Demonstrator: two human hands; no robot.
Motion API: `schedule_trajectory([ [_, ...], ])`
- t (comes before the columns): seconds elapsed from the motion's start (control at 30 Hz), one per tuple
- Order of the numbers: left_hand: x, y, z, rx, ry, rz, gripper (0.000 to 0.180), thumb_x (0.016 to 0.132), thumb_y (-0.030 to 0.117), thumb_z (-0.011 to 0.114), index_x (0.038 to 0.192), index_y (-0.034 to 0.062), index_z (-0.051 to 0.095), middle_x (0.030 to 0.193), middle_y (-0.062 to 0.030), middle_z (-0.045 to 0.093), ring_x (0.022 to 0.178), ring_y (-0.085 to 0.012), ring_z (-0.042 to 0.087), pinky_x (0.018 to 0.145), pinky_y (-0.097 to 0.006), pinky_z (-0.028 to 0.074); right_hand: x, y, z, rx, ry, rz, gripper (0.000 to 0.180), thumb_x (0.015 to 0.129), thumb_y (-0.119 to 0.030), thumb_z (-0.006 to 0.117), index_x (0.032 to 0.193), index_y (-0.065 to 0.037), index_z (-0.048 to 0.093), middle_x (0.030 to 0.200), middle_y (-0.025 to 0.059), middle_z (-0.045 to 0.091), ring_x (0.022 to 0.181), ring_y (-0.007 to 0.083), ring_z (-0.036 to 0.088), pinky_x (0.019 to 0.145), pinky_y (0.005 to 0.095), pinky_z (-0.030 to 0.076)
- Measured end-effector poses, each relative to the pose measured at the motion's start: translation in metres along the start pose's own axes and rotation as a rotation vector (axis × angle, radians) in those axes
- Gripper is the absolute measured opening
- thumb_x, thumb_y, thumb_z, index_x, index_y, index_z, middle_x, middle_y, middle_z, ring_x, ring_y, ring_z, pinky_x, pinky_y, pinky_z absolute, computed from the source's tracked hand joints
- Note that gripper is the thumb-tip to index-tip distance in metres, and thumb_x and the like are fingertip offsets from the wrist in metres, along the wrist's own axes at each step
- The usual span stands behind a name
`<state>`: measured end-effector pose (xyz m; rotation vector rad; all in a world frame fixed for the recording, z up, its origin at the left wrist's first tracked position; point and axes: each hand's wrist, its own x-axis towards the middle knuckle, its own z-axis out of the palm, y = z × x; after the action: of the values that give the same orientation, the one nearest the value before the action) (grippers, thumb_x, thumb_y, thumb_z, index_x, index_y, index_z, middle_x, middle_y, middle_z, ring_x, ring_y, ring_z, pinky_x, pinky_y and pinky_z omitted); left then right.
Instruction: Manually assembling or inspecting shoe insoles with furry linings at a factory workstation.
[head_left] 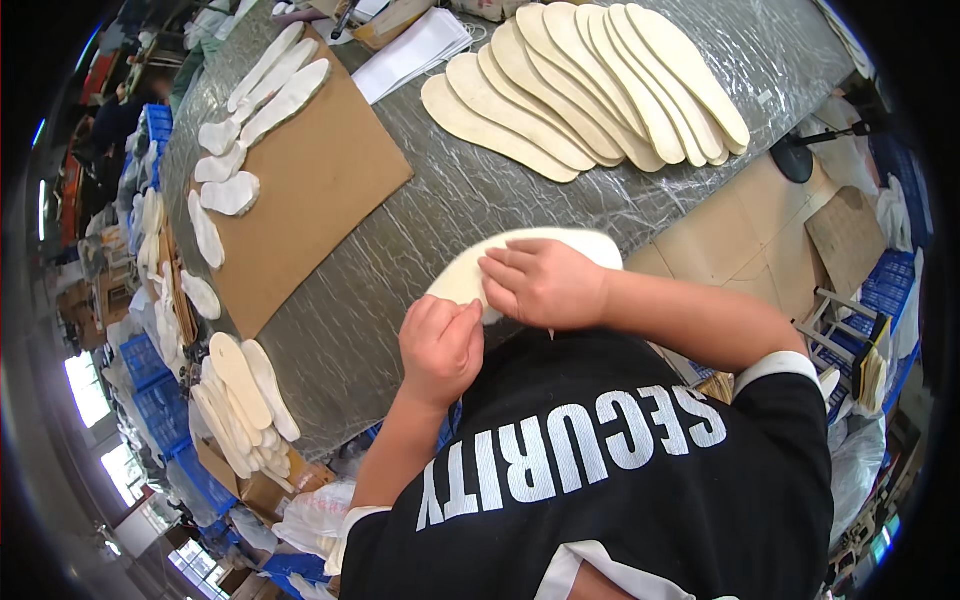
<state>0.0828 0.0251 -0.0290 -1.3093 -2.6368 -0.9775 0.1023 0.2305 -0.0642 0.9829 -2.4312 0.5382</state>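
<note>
A cream, fuzzy insole [460,276] lies at the table's near edge, just in front of my body. My left hand [440,348] is closed in a pinch at its near left edge; the fingertips are partly hidden. Across the insole's middle rests my right hand [548,283], its fingers stretched out toward the left and pressed on the top face. Beyond it, a fanned row of several cream insoles [585,90] overlaps on the table.
The dark table [350,290] has a clear wrinkled plastic cover. Brown cardboard [310,190] lies at left, with white shoe-shaped pieces [285,100] along its edge. White papers [415,55] lie at the back. Several insoles [240,385] are piled at lower left, near blue crates [160,410].
</note>
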Motion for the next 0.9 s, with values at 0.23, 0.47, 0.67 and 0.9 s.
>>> schedule_trajectory([
  [0.23, -0.030, -0.047, 0.048, 0.080, -0.203, -0.112, 0.020, 0.069, 0.005, 0.072, 0.088, 0.0047, 0.065, 0.090, -0.0075, 0.059, 0.084, -0.0273, 0.055, 0.076, -0.041, 0.042, -0.065, 0.032, 0.057, 0.429, -0.060, 0.375, 0.031, 0.080, -0.011, 0.066, 0.109, -0.005, 0.060, 0.121, 0.0120, 0.063, 0.116, 0.0308, 0.058, 0.101, 0.0451, 0.045],
  [0.47, 0.013, -0.060, 0.078, 0.243, 0.018, -0.130, 0.054, 0.080, 0.021, 0.068, 0.126, -0.0011, 0.050, 0.130, -0.0186, 0.048, 0.122, -0.0361, 0.045, 0.104, -0.049, 0.032, -0.025, 0.047, 0.068, -0.019, 0.023, 0.667, 0.047, 0.080, -0.019, 0.065, 0.127, -0.013, 0.055, 0.145, 0.0112, 0.043, 0.137, 0.0276, 0.035, 0.114, 0.0492, 0.021],
  [0.67, 0.015, -0.070, 0.105, 0.392, -0.391, -0.238, 0.079, 0.085, 0.033, 0.061, 0.144, -0.0055, 0.024, 0.154, -0.0230, 0.018, 0.144, -0.0374, 0.015, 0.110, -0.066, 0.007, -0.019, 0.046, 0.092, -0.168, -0.193, 0.794, 0.057, 0.083, -0.035, 0.061, 0.138, -0.025, 0.049, 0.154, 0.0074, 0.030, 0.146, 0.0264, 0.017, 0.114, 0.0580, 0.002],
  [0.9, 0.021, -0.075, 0.105, 0.346, -0.391, -0.273, 0.078, 0.087, 0.034, 0.058, 0.144, -0.0069, 0.024, 0.155, -0.0238, 0.017, 0.145, -0.0374, 0.014, 0.110, -0.064, 0.008, -0.005, 0.054, 0.084, -0.091, -0.344, 0.843, 0.057, 0.087, -0.035, 0.059, 0.141, -0.024, 0.045, 0.155, 0.0076, 0.026, 0.147, 0.0271, 0.011, 0.114, 0.0585, 0.002],
])
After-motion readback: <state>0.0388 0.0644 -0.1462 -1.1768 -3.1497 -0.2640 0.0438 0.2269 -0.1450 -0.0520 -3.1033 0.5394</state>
